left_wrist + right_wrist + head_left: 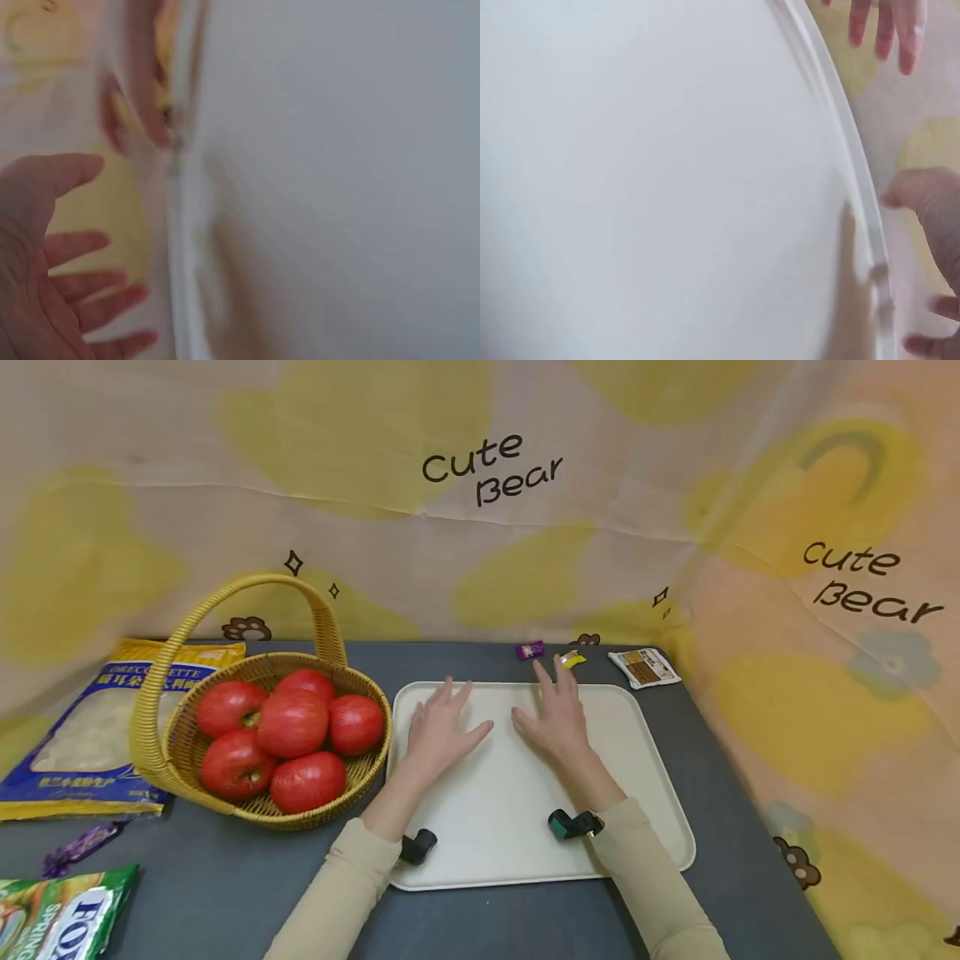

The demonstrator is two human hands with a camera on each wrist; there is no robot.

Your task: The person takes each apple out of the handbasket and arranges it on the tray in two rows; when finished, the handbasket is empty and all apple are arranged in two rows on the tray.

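Both hands hover over a white rectangular tray (495, 827) with nothing in them. In the head view the left hand (438, 735) is over the tray's far left part, fingers spread and thumb pointing right. Toward the far middle, the right hand (557, 714) has its fingers extended and its thumb out to the left. The left wrist view shows that left hand (45, 255) with fingers apart beside the tray's edge. Part of the right hand (937, 225) appears at the side of the right wrist view, and its shadow falls on the tray.
Left of the tray stands a yellow wicker basket (330, 814) with several red apples (292, 724). Behind it lies a blue and yellow pasta bag (90, 718); a green packet (67, 914) and purple wrapped candy (82, 847) lie nearer. Purple (530, 650) and yellow (572, 658) small packets and a white-brown packet (645, 667) lie beyond the tray.
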